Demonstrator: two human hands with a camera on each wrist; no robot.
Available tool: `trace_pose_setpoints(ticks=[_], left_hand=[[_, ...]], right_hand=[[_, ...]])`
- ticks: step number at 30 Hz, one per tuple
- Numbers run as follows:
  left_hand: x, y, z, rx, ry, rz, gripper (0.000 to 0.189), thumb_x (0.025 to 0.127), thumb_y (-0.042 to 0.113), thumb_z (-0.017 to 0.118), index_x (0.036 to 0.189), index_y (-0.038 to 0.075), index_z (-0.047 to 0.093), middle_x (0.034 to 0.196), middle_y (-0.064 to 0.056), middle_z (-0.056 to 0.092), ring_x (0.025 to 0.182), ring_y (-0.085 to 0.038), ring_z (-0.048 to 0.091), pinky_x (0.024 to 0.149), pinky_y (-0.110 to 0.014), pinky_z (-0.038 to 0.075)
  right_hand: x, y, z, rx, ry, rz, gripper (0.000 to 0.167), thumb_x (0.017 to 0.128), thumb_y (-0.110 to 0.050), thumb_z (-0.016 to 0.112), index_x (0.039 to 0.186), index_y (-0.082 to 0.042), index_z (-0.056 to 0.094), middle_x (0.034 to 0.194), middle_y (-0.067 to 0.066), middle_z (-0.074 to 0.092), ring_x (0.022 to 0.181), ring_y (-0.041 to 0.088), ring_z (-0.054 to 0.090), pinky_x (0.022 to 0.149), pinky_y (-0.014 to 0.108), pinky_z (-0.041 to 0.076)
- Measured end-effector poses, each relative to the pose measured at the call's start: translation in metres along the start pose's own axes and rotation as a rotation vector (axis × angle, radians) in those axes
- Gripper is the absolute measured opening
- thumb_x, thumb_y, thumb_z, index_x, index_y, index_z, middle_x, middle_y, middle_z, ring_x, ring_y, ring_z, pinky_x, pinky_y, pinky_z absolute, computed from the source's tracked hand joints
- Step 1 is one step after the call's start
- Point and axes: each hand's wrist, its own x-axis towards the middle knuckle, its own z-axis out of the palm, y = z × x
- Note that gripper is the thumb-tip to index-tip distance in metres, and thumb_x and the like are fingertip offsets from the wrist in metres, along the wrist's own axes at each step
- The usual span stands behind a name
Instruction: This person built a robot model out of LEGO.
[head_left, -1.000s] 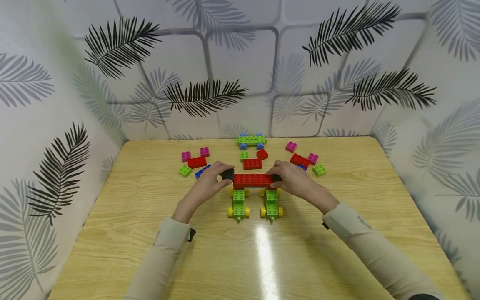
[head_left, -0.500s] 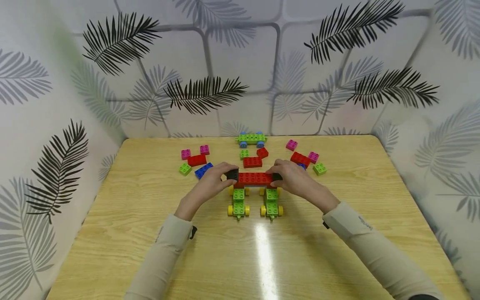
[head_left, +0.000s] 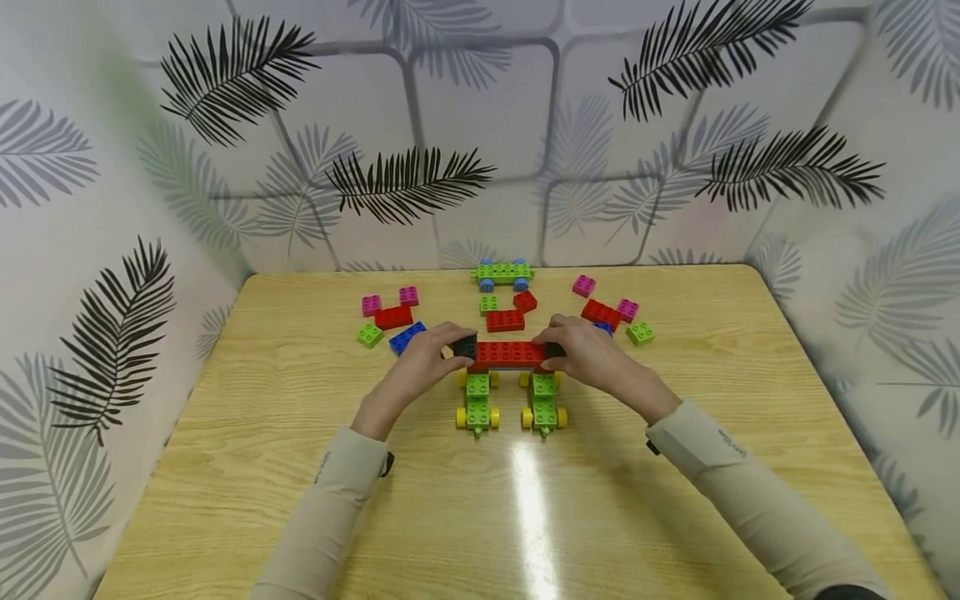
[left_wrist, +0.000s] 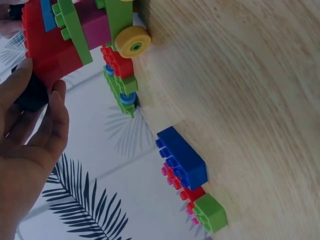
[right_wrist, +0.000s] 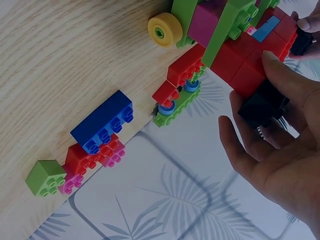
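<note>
In the head view, my left hand (head_left: 416,364) pinches a black brick (head_left: 466,347) at the left end of a row of red bricks (head_left: 512,355). My right hand (head_left: 596,360) grips another black brick (head_left: 555,350) at the right end. The red row bridges two green wheeled bases (head_left: 477,414) with yellow wheels. Side on, the left wrist view shows thumb and fingers around the black brick (left_wrist: 33,94), against the red. A purple brick (right_wrist: 206,24) sits between green layers in the right wrist view. Fingers partly hide both black bricks.
Behind the build lie a red brick (head_left: 506,321), a small green brick (head_left: 489,305) and a green car base (head_left: 503,273) with blue wheels. Loose bricks lie on both sides, including a blue brick (head_left: 407,337) at left and a pink brick (head_left: 584,285) at right.
My left hand has shifted slightly right with its black brick, which now covers the red row's left end. The right hand stays at the other end.
</note>
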Motion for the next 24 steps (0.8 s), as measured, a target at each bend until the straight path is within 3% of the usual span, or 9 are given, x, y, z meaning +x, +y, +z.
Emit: trace_pose_setpoints(ticks=[13,24], left_hand=[[-0.003,0.0031,0.0011,0.117,-0.02,0.033,0.042,0.093,0.016,0.066,0.132,0.004,0.057,0.117,-0.011,0.061,0.1,-0.025,0.062,0.083,-0.039,0.052],[-0.0012,0.005,0.0027,0.131,-0.03,0.052,0.041,0.093,0.014,0.065,0.131,0.002,0.056,0.12,-0.012,0.055,0.099,-0.026,0.059,0.081,-0.039,0.052]], right_hand=[[0.0,0.0,0.0021,-0.031,0.015,-0.013,0.03,0.081,-0.016,0.078,0.11,-0.008,0.073,0.085,0.003,0.057,0.066,0.016,0.044,0.058,0.027,0.038],[-0.0018,0.0022,0.0037,-0.033,0.016,-0.01,0.03,0.081,-0.017,0.078,0.11,-0.009,0.073,0.086,0.002,0.057,0.068,0.016,0.045,0.059,0.027,0.039]])
